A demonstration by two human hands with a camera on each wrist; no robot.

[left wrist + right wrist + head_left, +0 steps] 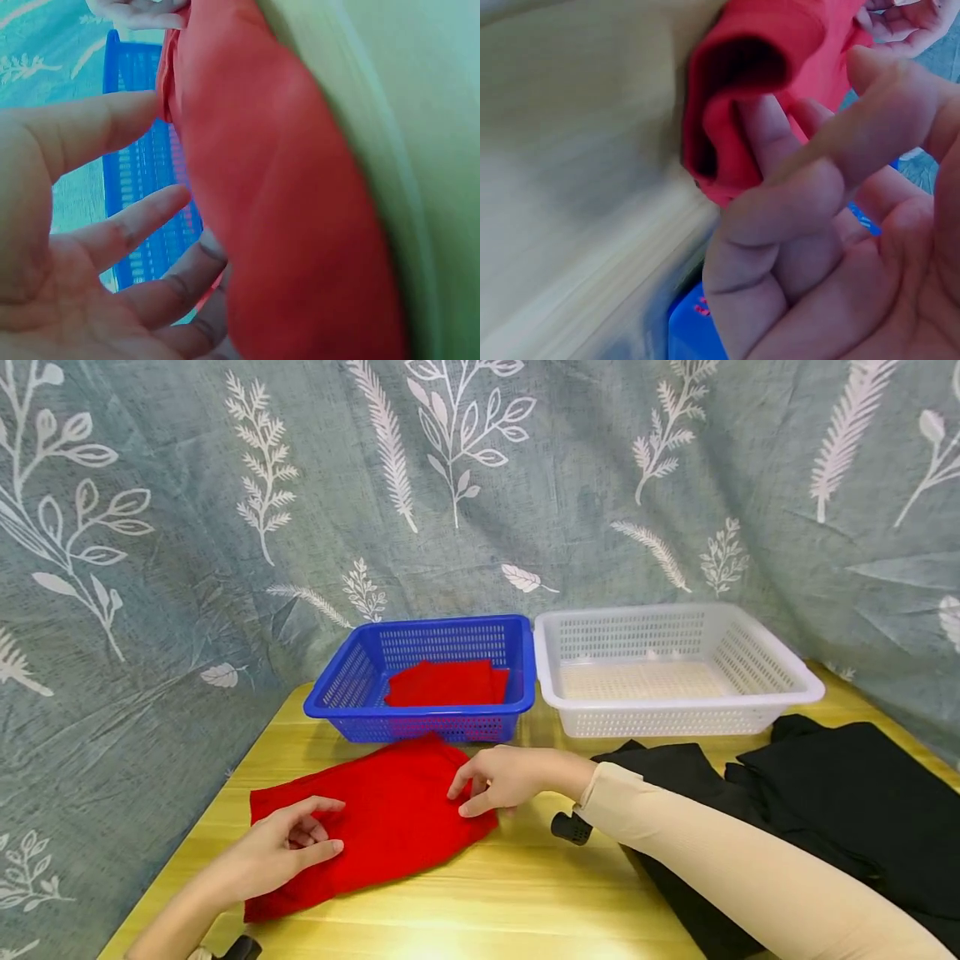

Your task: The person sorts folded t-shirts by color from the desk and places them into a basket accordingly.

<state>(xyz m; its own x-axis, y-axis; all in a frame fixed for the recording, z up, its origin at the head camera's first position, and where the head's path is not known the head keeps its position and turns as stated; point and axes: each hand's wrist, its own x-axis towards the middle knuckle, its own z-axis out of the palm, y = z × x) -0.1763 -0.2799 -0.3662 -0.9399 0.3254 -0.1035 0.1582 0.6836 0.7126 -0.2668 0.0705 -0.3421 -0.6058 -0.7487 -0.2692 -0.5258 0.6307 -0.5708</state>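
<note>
A red garment (397,814) lies spread on the wooden table. Over its left part is my left hand (270,852), thumb apart from the fingers; in the left wrist view its fingertips (169,199) meet or nearly meet the cloth. At the garment's right end, my right hand (506,777) has loosely bent fingers. The right wrist view shows one fingertip against the red fabric (731,135), beside an open hem, with no clear pinch. Behind it stands a blue basket (330,702) with folded red cloth (450,683) inside.
A white basket (675,722) stands right of the blue one. Black garments (847,793) are heaped on the table's right side, partly under my right arm. A patterned grey-green curtain (315,468) hangs behind the yellowish wooden table (525,893).
</note>
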